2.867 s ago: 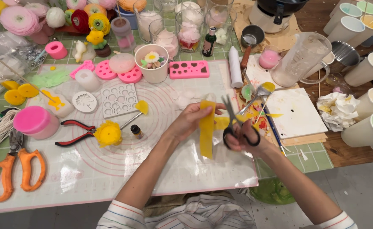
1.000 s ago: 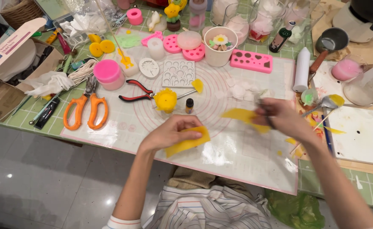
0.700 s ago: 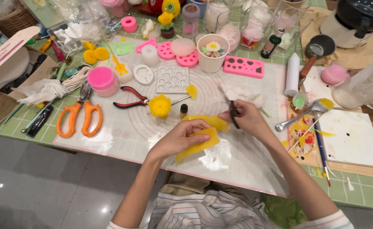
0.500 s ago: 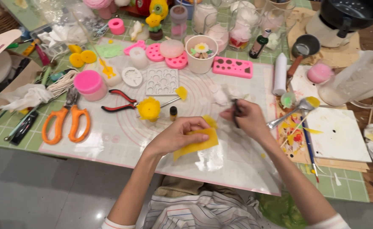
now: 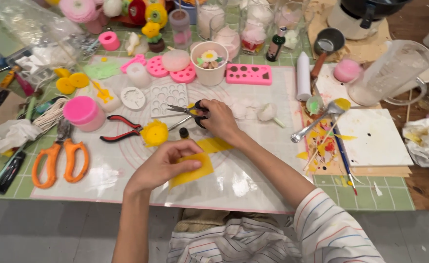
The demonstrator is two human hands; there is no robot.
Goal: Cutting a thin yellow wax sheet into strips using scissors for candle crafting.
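My left hand point(image 5: 163, 163) pinches a flat yellow sheet piece point(image 5: 195, 171) just above the translucent work mat point(image 5: 243, 182). My right hand point(image 5: 219, 119) grips small black-handled scissors point(image 5: 187, 110), blades open and pointing left over the mat. A second yellow strip point(image 5: 215, 144) lies on the mat between my hands. A yellow flower point(image 5: 154, 133) and a tiny dark bottle point(image 5: 184, 133) sit just beyond my left hand.
Red-handled pliers point(image 5: 122, 128), orange scissors point(image 5: 61, 158) and a pink tub point(image 5: 84, 113) lie at left. Pink moulds point(image 5: 248, 74), a white cup point(image 5: 209, 63) and jars stand at the back. A white tile point(image 5: 373, 137), brushes point(image 5: 341, 153) and a clear jug point(image 5: 395, 73) are at right.
My right hand has moved the scissors left and away from the sheet, toward the clear mould tray. My left hand still holds the yellow piece; a cut strip now lies on the mat.
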